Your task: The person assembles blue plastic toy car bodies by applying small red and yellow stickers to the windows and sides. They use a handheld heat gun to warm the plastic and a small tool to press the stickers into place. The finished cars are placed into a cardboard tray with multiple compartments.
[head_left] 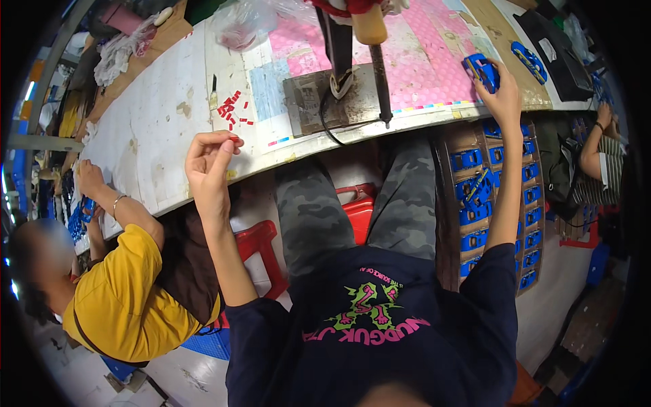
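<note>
Near the table's front edge, my left hand [209, 169] is closed in a pinch on a small red plastic piece [236, 141]. A loose pile of similar red pieces [229, 108] lies on the table just beyond it. Farther right, my right hand [503, 93] is wrapped round a blue plastic shell [482, 72] that looks like a toy car body, held over the table's right part. Another blue shell [528, 62] rests on the table to the right of that hand.
A dark upright tool with a tan handle [369, 26] and a metal rod [384, 85] stands mid-table over a metal plate [308, 102]. A thin blade [213, 91] lies left. Blue shells fill a divided tray [483, 197] at lower right. Co-workers [125, 285] sit on both sides.
</note>
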Motion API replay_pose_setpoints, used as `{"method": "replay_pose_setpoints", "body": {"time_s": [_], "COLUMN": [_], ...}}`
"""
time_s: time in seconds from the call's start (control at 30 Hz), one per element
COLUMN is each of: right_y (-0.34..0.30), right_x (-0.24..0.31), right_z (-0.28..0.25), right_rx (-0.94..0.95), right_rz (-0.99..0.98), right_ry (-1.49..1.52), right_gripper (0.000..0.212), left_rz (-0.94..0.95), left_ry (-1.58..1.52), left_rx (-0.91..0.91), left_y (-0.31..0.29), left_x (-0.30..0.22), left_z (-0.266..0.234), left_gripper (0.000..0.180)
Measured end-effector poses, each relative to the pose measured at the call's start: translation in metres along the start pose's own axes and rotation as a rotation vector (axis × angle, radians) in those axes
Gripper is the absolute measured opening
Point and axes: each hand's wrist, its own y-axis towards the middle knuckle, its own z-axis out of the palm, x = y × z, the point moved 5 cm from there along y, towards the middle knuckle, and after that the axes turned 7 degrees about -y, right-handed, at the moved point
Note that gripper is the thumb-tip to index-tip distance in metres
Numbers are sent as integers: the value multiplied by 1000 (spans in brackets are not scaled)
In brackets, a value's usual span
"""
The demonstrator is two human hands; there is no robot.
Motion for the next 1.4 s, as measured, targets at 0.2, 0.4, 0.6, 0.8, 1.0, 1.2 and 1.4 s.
{"method": "replay_pose_setpoints", "body": {"time_s": [0.2,0.4,0.6,0.8,1.0,1.2,1.4], "right_y": [-46,-172,-180,-73,-7,8,8], "right_x": [14,132,300,395,445,442,440], "right_z": [-37,-61,-23,16,78,117,99], "right_rx": [-230,235,301,-67,8,224,147], "right_rz": [2,288,-135,-78,74,96,-36], "right_ry": [-57,644,1083,950,397,302,279], "right_gripper": [35,8,12,11,22,20,18], "left_rz": [28,28,100,97,58,66,58], "left_ry": [92,118,86,21,-38,-14,45], "left_rx": [-28,-157,-262,-270,-307,-299,-230], "left_y": [-7,10,26,-2,-26,-31,-25], "left_x": [-8,10,4,-6,-8,-18,-10], "left_z": [-8,-58,-70,-83,-99,-95,-83], "left_gripper": [7,11,13,16,18,16,15]}}
